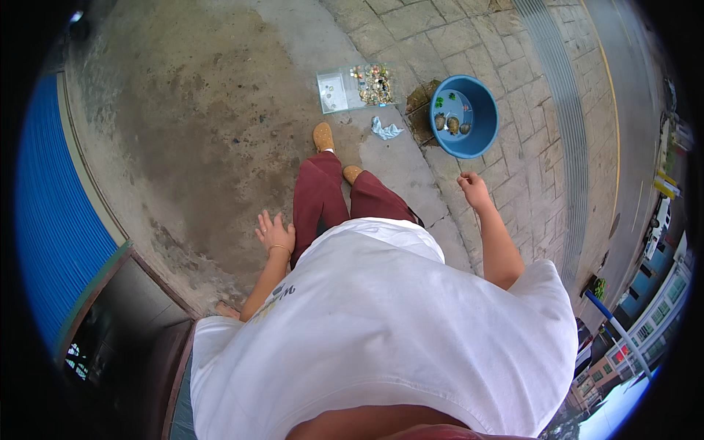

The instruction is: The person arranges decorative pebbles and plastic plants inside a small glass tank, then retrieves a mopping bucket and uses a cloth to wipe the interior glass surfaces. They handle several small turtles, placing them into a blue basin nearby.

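My left hand (275, 234) is beside my left thigh, fingers spread, holding nothing. Out to the right, my right hand (473, 188) hangs just below a blue plastic tub (485, 129), its fingers curled; whether anything small is inside them I cannot tell. Several turtles (452, 125) sit in the tub near its lower left, with green plastic-looking plants (439, 102) above them. A clear glass tank (334, 94) stands on the ground ahead of my feet, with colourful pebbles (376, 82) in its right part. A crumpled light blue cloth (386, 128) lies between tank and tub.
Wet stains mark the concrete (209, 126) on the left. Stone paving (517, 71) runs to the right, with a grooved strip (569, 110) and a road (632, 82) beyond. A blue roller shutter (66, 214) stands at the far left. My feet wear tan clogs (323, 137).
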`<action>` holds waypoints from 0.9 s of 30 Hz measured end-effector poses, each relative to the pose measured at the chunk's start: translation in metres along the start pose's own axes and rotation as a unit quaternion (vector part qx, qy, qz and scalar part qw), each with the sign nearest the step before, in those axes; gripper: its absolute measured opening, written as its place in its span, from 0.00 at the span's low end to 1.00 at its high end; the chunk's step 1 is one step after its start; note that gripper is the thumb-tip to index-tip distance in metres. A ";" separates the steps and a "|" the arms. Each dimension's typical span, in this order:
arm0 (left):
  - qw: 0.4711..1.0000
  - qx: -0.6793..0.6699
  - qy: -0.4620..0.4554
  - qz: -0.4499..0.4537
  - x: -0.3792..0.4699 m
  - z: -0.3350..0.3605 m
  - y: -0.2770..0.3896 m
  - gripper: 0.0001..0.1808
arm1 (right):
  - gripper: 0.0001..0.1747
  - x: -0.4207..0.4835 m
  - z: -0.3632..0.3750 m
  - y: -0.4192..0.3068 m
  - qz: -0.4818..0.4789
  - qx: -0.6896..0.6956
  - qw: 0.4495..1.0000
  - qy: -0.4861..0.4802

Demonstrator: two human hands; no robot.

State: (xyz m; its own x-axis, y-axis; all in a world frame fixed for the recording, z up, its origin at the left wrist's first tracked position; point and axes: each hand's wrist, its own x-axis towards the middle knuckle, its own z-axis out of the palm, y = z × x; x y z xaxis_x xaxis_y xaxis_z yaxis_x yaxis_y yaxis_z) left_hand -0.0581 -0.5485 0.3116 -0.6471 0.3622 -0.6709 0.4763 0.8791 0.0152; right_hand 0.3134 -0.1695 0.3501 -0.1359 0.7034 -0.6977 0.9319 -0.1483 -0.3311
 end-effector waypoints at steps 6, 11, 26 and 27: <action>0.962 -0.137 0.018 -0.234 -0.166 0.056 -0.129 0.24 | 0.21 -0.014 0.069 0.032 -0.102 -0.204 0.961 -0.158; 0.923 -0.275 0.100 -0.248 -0.142 0.102 -0.146 0.21 | 0.27 -0.008 0.125 -0.051 -0.233 -0.293 0.918 -0.130; 0.660 -0.452 0.253 -0.544 -0.328 0.307 -0.559 0.16 | 0.25 -0.279 0.462 -0.397 -0.451 -0.369 0.792 -0.182; 0.633 -0.459 0.278 -0.559 -0.338 0.326 -0.584 0.16 | 0.25 -0.290 0.488 -0.403 -0.462 -0.389 0.772 -0.197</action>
State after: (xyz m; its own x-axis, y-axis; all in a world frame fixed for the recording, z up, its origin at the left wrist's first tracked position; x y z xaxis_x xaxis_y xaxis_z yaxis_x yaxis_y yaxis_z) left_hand 0.0765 -1.2850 0.2883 -0.5052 -0.8155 -0.2826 -0.8446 0.3999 0.3560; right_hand -0.1870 -0.6526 0.3760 -0.8132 -0.0304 -0.5812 0.2746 0.8605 -0.4292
